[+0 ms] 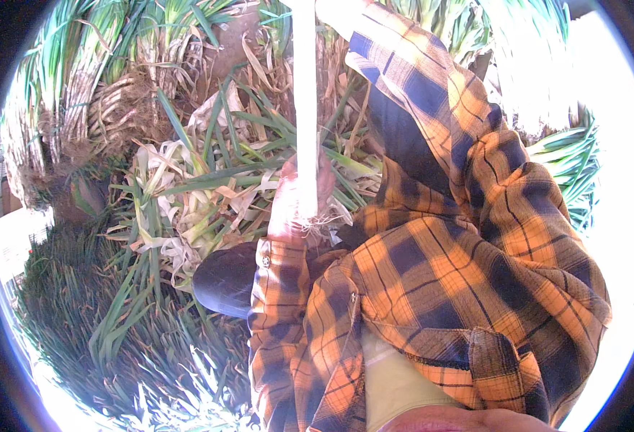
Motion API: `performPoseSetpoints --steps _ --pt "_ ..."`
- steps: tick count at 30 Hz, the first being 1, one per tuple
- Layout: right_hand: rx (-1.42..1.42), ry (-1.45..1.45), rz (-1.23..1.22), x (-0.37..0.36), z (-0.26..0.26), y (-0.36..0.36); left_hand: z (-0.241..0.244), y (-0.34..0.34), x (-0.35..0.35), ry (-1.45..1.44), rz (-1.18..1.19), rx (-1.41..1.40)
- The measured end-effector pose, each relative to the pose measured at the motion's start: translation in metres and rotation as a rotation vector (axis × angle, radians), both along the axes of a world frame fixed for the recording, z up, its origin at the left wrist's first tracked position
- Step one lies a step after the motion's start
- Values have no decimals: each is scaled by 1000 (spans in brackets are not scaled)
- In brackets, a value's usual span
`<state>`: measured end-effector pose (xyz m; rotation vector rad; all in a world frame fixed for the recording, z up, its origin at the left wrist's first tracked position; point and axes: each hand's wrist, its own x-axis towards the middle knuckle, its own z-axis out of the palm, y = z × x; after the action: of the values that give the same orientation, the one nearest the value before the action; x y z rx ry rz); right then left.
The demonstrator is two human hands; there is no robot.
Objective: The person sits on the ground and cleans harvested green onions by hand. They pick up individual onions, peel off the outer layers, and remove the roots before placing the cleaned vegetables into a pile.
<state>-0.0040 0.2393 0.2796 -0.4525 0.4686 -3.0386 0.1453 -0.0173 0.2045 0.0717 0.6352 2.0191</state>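
Note:
A long green onion stalk (306, 108), white and with thin roots at its lower end, stands lengthwise before me. My left hand (287, 202) is wrapped around the stalk just above the roots. At the top edge my right hand (341, 13) is beside the upper stalk; strong glare washes it out, so its fingers and grip cannot be made out. Beneath the stalk lies a heap of stripped onion leaves and pale skins (198, 200). The stalk's upper end runs out of the picture.
Bundles of unpeeled green onions (74, 113) with dirty roots stand at the upper left. More onions (533, 70) are at the upper right, partly lost in glare. A dark shoe (225, 281) rests beside the leaf heap. Dense green onion tops (133, 345) spread across the lower left.

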Motion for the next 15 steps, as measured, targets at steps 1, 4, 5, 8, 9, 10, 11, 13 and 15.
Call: performPoseSetpoints --steps 1,4,5,8,9,10,11,13,15 --pt "4 -9 -6 0 -1 -1 -17 0 -2 -44 -78 185" --pt "-66 17 45 -1 1 -6 -18 1 -9 21 -79 306" --pt "-55 33 57 -1 -3 -1 -8 4 -11 21 -56 239" --pt "-55 63 94 0 -7 6 36 11 -11 64 11 98" --pt "-58 78 105 -1 -5 0 47 7 -7 89 53 43" --pt "-86 102 160 -3 -2 -6 39 2 -6 166 75 96" --pt "-73 119 180 -2 -3 -5 23 1 -8 208 87 112" --pt "-63 159 225 -2 -1 -4 4 1 -12 300 115 127" --pt "-19 97 154 3 3 -10 6 5 -17 318 44 234"
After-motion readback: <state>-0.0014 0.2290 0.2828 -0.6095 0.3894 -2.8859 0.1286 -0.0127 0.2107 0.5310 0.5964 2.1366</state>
